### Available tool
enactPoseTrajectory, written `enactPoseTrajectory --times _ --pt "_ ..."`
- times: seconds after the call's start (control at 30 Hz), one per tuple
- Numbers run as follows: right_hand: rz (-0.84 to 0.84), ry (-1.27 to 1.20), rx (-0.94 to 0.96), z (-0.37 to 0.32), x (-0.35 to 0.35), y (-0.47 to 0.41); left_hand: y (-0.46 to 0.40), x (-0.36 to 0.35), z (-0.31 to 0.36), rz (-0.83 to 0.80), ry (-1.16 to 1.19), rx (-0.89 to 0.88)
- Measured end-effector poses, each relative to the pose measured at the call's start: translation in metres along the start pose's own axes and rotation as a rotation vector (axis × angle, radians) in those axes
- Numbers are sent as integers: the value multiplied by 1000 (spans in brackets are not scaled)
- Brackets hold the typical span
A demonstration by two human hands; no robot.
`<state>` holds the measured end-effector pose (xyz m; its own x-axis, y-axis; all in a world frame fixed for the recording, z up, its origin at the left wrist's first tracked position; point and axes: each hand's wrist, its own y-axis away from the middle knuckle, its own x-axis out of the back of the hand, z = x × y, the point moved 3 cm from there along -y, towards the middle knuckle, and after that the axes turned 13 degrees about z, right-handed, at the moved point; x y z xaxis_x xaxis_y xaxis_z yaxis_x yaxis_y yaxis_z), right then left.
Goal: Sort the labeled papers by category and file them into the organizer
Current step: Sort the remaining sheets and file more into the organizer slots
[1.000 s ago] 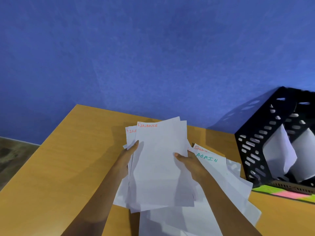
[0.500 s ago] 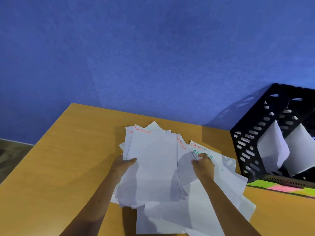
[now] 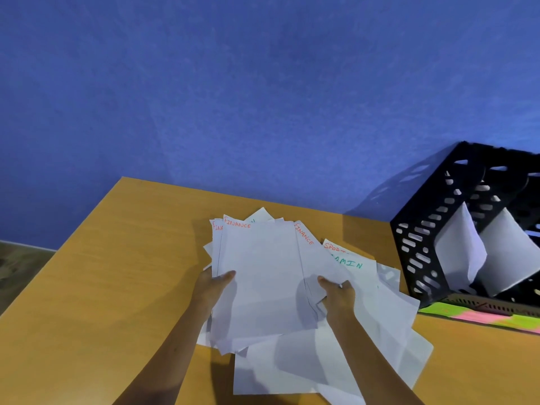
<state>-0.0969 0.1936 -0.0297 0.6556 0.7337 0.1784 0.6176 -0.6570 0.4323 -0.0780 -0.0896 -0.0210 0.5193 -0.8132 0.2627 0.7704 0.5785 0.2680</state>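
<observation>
A bundle of white sheets headed FINANCE in red [image 3: 263, 276] is held over the wooden table [image 3: 117, 273]. My left hand [image 3: 211, 287] grips its left edge, thumb on top. My right hand [image 3: 336, 292] pinches the right side, where another FINANCE sheet [image 3: 309, 252] fans out. Under them lies a loose pile of white papers [image 3: 380, 323], with one marked ADMIN in green [image 3: 352, 264] and one with a red word beginning SPOR [image 3: 333, 247]. The black perforated organizer [image 3: 423, 229] stands at the right with white sheets [image 3: 458, 252] in its slots.
A blue wall [image 3: 263, 97] rises right behind the table. Green and pink sheets [image 3: 482, 317] lie flat under the organizer's front. The table's left edge drops to a floor [image 3: 20, 264] at the far left.
The FINANCE bundle came down from a raised tilt toward the pile. My right hand let go, reached over the ADMIN sheet, then came back to pinch the bundle's right side.
</observation>
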Motion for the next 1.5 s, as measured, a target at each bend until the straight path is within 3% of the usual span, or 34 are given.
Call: enactPoseTrajectory --times 0.1,0.2,0.33,0.47,0.57,0.63,0.8,0.93,1.03,1.2,1.33,1.4,1.5 --pt "45 200 87 1 3 2 0 5 -1 9 -42 -21" --pt "241 252 217 -21 21 -10 -3 13 -4 4 -25 -37" --pt "469 42 411 -81 51 -28 -6 21 -8 -108 -17 32" --pt "554 -214 509 -138 73 -32 -3 20 -8 -154 2 76" --pt "470 -377 542 -167 71 -30 -4 19 -10 -169 -7 80" --pt "389 -331 551 -175 61 -29 -6 20 -14 -194 -18 86" --pt "-8 59 531 -143 11 -25 -7 22 -19 -250 -29 47" --pt "-179 410 492 -92 -24 -12 -5 28 -15 -181 -12 10" --pt "-298 481 362 -54 -44 4 -6 30 -20 -109 -51 208" --pt "-469 403 156 -32 -65 32 -6 28 -22 -297 22 94" --pt "-294 480 297 -36 -54 37 -9 27 -24 -316 122 194" --pt "-273 432 256 -32 -40 31 -11 29 -20 -353 121 263" --pt "-534 164 50 -26 -25 29 -9 33 -9 -449 180 350"
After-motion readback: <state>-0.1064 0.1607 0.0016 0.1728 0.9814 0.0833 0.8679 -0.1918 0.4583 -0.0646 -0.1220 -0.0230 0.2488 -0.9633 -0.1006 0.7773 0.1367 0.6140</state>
